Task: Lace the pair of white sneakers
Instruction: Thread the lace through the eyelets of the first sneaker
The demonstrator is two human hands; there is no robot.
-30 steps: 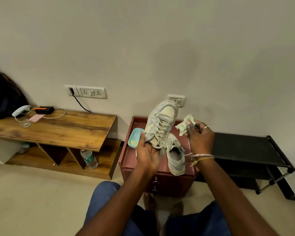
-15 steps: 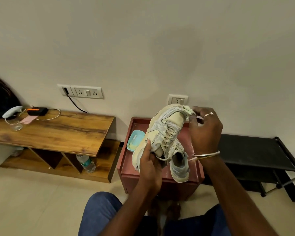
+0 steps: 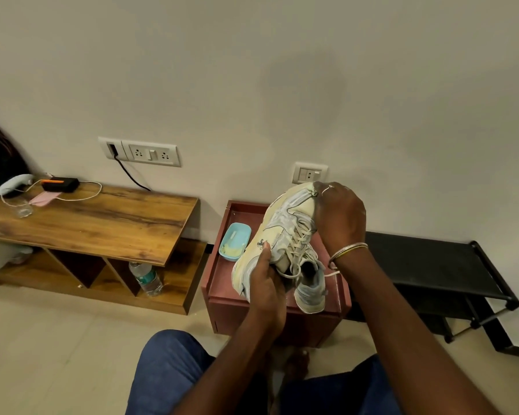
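Above the maroon table (image 3: pixel 222 283), the scuffed, yellowed white sneaker (image 3: pixel 285 232) slants toe-up toward the wall, its laces loose. The left hand (image 3: pixel 264 283) has its fingers gripping the heel side; the right hand (image 3: pixel 340 217) curls its fingers round the toe.

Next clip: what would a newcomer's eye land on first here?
A laced white sneaker is held up mid-frame, toe toward the wall: the left hand grips its heel end and the right hand clasps its toe. Just below, the second sneaker lies on a red cabinet, with a blue dish to its left on the same top.
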